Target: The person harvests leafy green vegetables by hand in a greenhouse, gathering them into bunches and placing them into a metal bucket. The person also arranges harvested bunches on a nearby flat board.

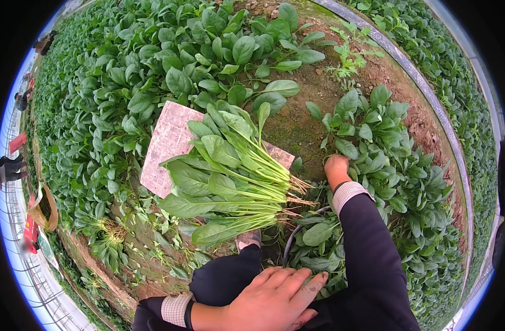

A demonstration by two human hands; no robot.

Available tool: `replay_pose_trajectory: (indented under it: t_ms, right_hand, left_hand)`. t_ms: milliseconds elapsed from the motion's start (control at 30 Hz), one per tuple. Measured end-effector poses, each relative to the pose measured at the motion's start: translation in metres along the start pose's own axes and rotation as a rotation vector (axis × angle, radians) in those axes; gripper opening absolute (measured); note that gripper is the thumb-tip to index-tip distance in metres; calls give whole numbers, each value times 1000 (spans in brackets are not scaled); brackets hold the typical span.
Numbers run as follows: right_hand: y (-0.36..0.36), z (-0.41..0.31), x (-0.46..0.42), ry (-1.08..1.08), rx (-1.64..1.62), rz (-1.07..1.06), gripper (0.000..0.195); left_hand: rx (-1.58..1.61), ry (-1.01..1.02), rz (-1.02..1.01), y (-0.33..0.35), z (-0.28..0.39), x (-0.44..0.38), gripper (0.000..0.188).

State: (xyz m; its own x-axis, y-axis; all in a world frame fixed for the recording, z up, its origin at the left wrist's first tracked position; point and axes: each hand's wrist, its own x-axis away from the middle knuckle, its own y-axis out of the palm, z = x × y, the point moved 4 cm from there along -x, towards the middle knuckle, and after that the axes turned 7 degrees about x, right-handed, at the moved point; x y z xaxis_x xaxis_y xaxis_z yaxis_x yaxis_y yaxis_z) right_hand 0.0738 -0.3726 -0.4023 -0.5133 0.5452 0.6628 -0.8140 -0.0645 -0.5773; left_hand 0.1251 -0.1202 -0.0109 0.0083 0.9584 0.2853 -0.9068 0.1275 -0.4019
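Observation:
A loose heap of pulled leafy greens that look like spinach (232, 169) lies before me, its pinkish roots pointing right. It rests partly across a flat, worn pinkish board (169, 145). My right hand (337, 167) reaches down at the base of growing spinach plants (372, 124), just right of the roots. Its fingers are hidden by the leaves and the hand itself, so any grip is out of sight. Near my knees, my left hand (273, 296) is palm down with its fingers extended and slightly spread. It holds nothing; soil marks its fingertips.
Bundled spinach (111, 231) lies on the ground at left. A dense spinach bed (132, 70) fills the upper left. A grey hose (426, 89) curves along the right. A dark curved tube (292, 242) passes near my shoe (250, 240). People (12, 169) are at the far left.

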Motion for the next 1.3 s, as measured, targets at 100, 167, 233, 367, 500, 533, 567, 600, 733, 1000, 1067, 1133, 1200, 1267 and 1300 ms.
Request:
replay_pose_trajectory:
  t_ms: [100, 167, 233, 367, 500, 533, 567, 600, 733, 1000, 1067, 1133, 1200, 1267, 1300]
  right_hand:
    - [-23, -1, 10, -113, -3, -100, 30]
    - [-43, 0, 15, 50, -127, 131, 24]
    - [-74, -15, 29, -111, 33, 414, 26]
    - [-108, -29, 33, -316, -39, 682, 27]
    - [-101, -13, -14, -123, 132, 642, 40]
    - [-102, -6, -21, -93, 209, 592, 41]
    - [-101, 1, -26, -62, 286, 542, 43]
    - [-103, 4, -26, -28, 335, 521, 43]
    - [-81, 25, -45, 59, 274, 221, 35]
    - [-66, 30, -57, 192, 60, 284, 22]
    - [-56, 31, -61, 191, 4, 280, 22]
    - [-61, 28, -58, 174, -71, 266, 22]
    - [-60, 32, -54, 164, -162, 230, 23]
    - [-58, 37, -51, 187, -205, 229, 24]
    - [-61, 37, -46, 188, -224, 228, 24]
  left_hand:
    - [30, 29, 31, -4, 5, 2, 51]
    - [36, 48, 17, -3, 8, 0, 51]
    - [24, 28, -3, -1, 3, -2, 54]
    - [-14, 3, -51, 2, -1, -5, 62]
    - [37, 44, -6, -4, -1, -4, 52]
    - [33, 35, 7, -5, -3, -2, 52]
    - [29, 27, 18, -6, -6, -1, 52]
    - [27, 13, 35, -8, -9, 1, 53]
    - [28, 15, 22, -13, -10, -2, 52]
    - [20, 3, 11, -17, -13, -4, 52]
    - [8, -27, -39, -13, -14, -8, 59]
    - [-1, -53, -60, -12, -14, -9, 62]
    - [-2, -54, -67, -11, -12, -9, 62]
    - [-7, -4, -32, -13, -7, -7, 55]
    - [-4, 13, -11, -13, -5, -5, 52]
